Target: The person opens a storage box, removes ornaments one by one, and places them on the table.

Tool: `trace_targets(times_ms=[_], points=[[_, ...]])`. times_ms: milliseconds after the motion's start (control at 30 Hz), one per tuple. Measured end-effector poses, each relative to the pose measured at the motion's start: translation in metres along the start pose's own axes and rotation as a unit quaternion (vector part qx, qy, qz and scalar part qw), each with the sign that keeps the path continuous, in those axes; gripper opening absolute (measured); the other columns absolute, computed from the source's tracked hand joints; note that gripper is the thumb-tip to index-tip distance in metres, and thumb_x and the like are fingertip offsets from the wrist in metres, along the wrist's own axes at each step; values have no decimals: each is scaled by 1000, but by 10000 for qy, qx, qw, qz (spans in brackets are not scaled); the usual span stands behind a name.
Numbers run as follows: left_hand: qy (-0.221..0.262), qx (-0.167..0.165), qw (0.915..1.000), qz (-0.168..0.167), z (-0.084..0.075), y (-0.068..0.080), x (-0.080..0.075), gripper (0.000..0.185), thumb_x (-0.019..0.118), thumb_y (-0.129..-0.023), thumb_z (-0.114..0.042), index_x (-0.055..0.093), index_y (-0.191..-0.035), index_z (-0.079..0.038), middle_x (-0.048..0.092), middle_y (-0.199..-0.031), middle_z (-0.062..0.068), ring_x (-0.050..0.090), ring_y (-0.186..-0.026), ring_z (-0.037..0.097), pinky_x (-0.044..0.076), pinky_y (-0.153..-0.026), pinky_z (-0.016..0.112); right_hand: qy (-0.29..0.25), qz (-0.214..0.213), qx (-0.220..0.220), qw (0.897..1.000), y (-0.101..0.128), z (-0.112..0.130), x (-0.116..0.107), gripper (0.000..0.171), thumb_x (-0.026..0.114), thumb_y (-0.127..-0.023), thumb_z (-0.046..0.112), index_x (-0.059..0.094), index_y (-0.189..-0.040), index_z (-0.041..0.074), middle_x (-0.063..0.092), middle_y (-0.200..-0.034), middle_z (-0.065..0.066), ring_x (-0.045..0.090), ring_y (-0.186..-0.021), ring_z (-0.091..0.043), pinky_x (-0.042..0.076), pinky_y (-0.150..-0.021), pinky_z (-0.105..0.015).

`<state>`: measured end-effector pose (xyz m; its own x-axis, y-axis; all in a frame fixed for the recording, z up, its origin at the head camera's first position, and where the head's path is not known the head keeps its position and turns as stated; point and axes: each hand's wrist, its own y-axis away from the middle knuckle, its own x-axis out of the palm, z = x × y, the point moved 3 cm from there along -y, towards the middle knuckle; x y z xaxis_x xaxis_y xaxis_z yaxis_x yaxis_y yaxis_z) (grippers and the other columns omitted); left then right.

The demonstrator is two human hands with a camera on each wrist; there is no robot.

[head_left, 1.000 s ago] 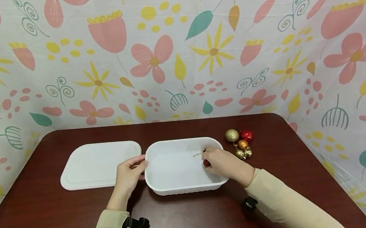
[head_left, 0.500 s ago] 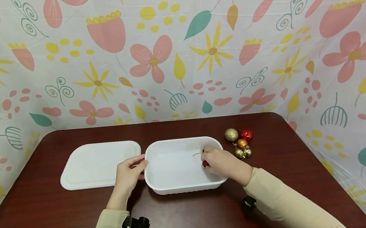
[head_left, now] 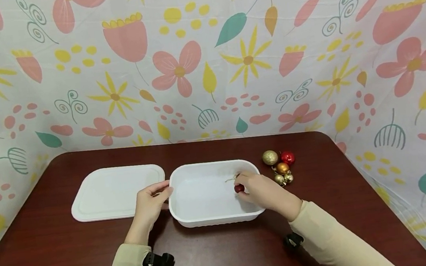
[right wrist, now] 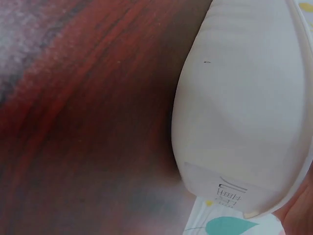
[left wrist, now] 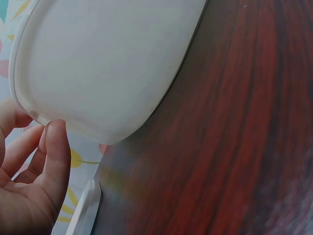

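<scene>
Pinching one red ball (head_left: 238,188) inside the single tub (head_left: 206,216), right hand (head_left: 259,189); left hand (head_left: 150,204), fingers relaxed, touches its rim; five balls (head_left: 280,167) beside.

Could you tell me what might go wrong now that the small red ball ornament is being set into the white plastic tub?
1. The small red ball ornament is round, so it may roll across the bare floor of the white plastic tub once the right hand lets go.
2. The left hand only touches the tub's rim, so a nudge could slide the tub.
3. The cluster of gold and red ornaments lies close beside the right wrist and could be knocked away.
</scene>
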<state>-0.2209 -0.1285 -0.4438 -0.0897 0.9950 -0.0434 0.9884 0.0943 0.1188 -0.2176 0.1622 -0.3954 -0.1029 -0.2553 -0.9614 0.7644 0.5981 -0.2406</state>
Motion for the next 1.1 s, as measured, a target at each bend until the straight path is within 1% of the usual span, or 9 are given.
trace_targets(times_ms=[67, 167, 267, 333, 533, 700, 833, 1000, 1100], points=[[15, -7, 10000, 9, 0, 0, 0, 34, 67, -86, -7, 63, -119, 3, 69, -91, 5, 66, -67, 13, 57, -56, 25, -31, -121, 22, 9999, 2, -1, 0, 13, 73, -79, 13, 63, -86, 11, 57, -88, 1, 53, -74, -9, 51, -65, -22], [16, -24, 10000, 3, -1, 0, 0, 34, 67, -87, -8, 63, -119, 3, 68, -94, 8, 66, -68, 14, 57, -57, 25, -75, -317, 55, 9995, 5, -2, -1, 17, 75, -79, 13, 65, -93, 10, 62, -98, -3, 59, -86, -13, 55, -75, -29], [39, -4, 10000, -9, -1, 0, 1, 34, 67, -86, -7, 63, -119, 3, 68, -96, 9, 67, -69, 14, 58, -57, 26, -98, -543, 120, 9984, 8, -4, -4, 24, 76, -78, 13, 66, -100, 8, 64, -108, -8, 62, -98, -19, 55, -83, -34], [59, 11, 10000, -3, -1, 0, 1, 34, 67, -86, -7, 63, -119, 3, 68, -96, 9, 67, -69, 14, 58, -58, 26, -104, -686, 192, 9974, 9, -6, -7, 28, 76, -78, 13, 67, -104, 7, 64, -111, -10, 63, -102, -21, 55, -85, -36], [-4, 0, 10000, 14, 1, 0, 1, 34, 67, -86, -7, 64, -118, 3, 69, -92, 5, 66, -69, 14, 58, -57, 26, -201, -972, 364, 9944, 14, -12, -13, 30, 72, -81, 12, 67, -110, 8, 63, -108, -6, 62, -99, -19, 56, -83, -35], [-117, 103, 9999, 32, 2, -1, 0, 32, 65, -88, -8, 64, -118, 2, 68, -94, 6, 67, -73, 14, 58, -59, 27, -288, -1365, 280, 9898, 18, -16, -21, 26, 72, -81, 10, 68, -106, 7, 62, -104, -6, 62, -93, -18, 57, -78, -33], [-109, 109, 9999, 11, 1, 1, 0, 34, 66, -87, -8, 63, -119, 4, 68, -92, 5, 66, -71, 12, 58, -58, 26, -370, -1656, 246, 9852, 23, -20, -26, 26, 73, -79, 9, 68, -104, 4, 62, -103, -8, 61, -86, -18, 56, -70, -30], [-136, 104, 9999, -16, -1, 2, 0, 34, 66, -87, -9, 63, -118, 4, 68, -92, 5, 66, -70, 10, 57, -58, 25, -467, -1875, 523, 9798, 32, -30, -30, 27, 74, -79, 8, 68, -104, 4, 63, -103, -7, 60, -90, -18, 57, -73, -34], [-154, 81, 9998, -28, 0, 3, 1, 33, 67, -87, -8, 64, -118, 3, 68, -90, 3, 65, -70, 9, 58, -58, 25, -548, -2001, 685, 9758, 38, -34, -34, 29, 75, -78, 8, 67, -106, 4, 63, -105, -8, 59, -91, -19, 57, -72, -35]])
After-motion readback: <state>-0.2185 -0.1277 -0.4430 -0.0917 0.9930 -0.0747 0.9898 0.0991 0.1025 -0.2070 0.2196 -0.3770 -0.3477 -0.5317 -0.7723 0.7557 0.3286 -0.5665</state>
